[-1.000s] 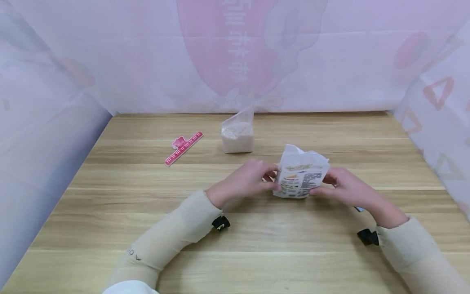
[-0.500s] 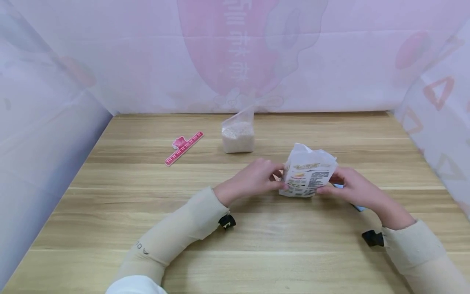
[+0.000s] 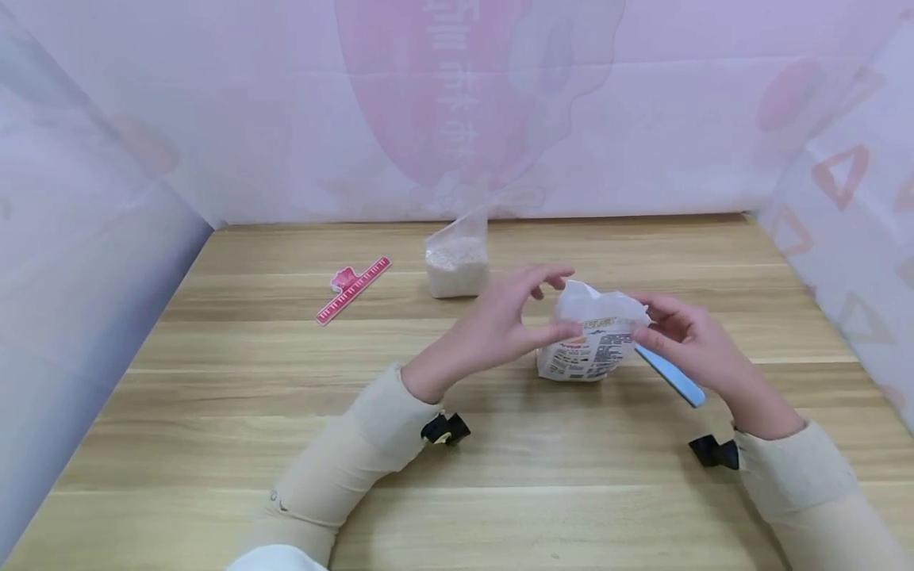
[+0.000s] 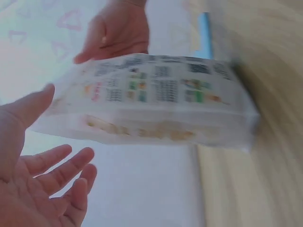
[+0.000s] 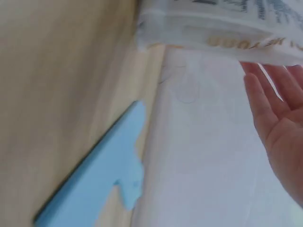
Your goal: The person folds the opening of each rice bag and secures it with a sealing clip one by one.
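A white printed paper bag (image 3: pixel 589 345) with a crumpled open top stands on the table right of centre. My left hand (image 3: pixel 500 325) is at its left side, thumb extended across the printed front in the head view. In the left wrist view the left fingers (image 4: pixel 61 177) are spread and apart from the bag. My right hand (image 3: pixel 689 337) is at the bag's upper right edge, its fingers loosely bent in the head view. The right wrist view shows the right fingers (image 5: pixel 265 101) fairly straight, partly hidden by the bag. Beneath the right hand lies a flat blue clip (image 3: pixel 674 377).
A clear bag of white grains (image 3: pixel 457 266) stands farther back, left of the paper bag. A pink clip (image 3: pixel 353 292) with a piano-key pattern lies to its left. Printed cloth walls (image 3: pixel 286 119) enclose the back and sides of the wooden table (image 3: pixel 500 492).
Both hands have moved up from the paper bag's lower sides to its top, and the left fingers have spread away. The bag first shifted right, then stayed. More of the blue clip shows.
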Motion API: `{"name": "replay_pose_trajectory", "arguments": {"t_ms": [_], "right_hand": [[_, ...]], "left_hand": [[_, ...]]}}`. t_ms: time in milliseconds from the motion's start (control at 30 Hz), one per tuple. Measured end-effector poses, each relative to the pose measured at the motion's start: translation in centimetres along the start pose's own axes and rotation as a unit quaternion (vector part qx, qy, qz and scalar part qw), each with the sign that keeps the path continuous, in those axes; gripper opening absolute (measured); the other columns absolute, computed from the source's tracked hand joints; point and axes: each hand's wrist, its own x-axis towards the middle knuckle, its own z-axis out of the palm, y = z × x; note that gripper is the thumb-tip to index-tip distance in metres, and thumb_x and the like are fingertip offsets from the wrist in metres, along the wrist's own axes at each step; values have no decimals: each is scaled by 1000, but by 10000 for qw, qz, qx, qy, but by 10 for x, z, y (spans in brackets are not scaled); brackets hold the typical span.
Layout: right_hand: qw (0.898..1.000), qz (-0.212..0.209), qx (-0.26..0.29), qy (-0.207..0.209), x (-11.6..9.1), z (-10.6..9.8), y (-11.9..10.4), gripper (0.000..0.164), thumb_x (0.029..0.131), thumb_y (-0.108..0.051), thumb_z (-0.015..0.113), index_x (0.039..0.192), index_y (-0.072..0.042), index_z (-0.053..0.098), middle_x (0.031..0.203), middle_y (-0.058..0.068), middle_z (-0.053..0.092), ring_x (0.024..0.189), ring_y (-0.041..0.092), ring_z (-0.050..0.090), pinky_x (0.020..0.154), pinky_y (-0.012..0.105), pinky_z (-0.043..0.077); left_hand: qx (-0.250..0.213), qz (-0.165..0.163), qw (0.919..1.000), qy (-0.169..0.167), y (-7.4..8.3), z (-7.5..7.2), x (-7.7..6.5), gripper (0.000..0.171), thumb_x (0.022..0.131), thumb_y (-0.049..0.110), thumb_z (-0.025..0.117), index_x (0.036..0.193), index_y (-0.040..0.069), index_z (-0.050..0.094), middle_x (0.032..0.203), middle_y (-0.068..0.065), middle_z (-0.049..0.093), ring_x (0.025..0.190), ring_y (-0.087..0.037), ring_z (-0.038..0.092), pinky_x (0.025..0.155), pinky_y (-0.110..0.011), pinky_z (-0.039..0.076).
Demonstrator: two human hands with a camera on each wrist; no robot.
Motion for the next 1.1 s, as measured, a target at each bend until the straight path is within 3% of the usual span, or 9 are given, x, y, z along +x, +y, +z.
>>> {"name": "replay_pose_trajectory", "arguments": {"t_ms": [133,200,333,567,733,900,1100], "right_hand": [[9945,-717,649,391,12,4,-13,33,87,12,50,120,10,52,117,9,64,97,15,64,79,22,52],[9894,-1052,815,583,17,7,-17,28,85,15,53,112,14,55,112,14,65,92,18,65,76,23,52],[9814,-1468,727,1001,26,13,-22,17,79,18,58,95,15,60,94,9,70,72,14,66,64,19,53],[9698,-1626,303,1793,36,24,-21,13,75,21,60,87,15,61,81,1,71,65,9,65,59,16,52],[9532,-1747,-550,2407,40,33,-19,11,73,19,64,82,13,63,81,-7,71,63,3,63,48,12,44],[9349,-2149,-1066,2613,43,38,-19,9,72,18,64,78,11,65,72,1,68,54,1,51,42,14,32],[9255,-2403,-1072,2725,44,42,-18,10,71,19,63,76,11,66,64,5,64,54,1,44,53,12,40]], "left_hand": [[-232,294,9974,613,14,-7,5,34,83,29,69,112,13,62,106,5,64,95,-6,53,81,-19,43],[-310,280,9967,693,18,-8,7,23,84,28,68,103,15,65,101,8,65,92,-3,52,74,-18,43],[-470,156,9963,702,24,-6,11,11,86,25,65,93,17,68,90,10,65,84,-1,51,58,-19,40],[-506,-286,9932,1007,23,-1,19,9,87,22,64,85,14,69,72,5,60,70,-4,51,48,-18,31],[-650,-498,9898,1167,22,1,22,14,87,24,64,81,13,69,71,4,64,70,-4,55,51,-17,37],[-762,-610,9865,1311,21,2,25,16,87,25,64,83,11,71,70,3,66,67,-5,57,55,-17,43],[-973,-812,9830,1330,21,3,27,18,85,28,66,81,11,72,67,2,65,60,-6,55,53,-18,42]]}}
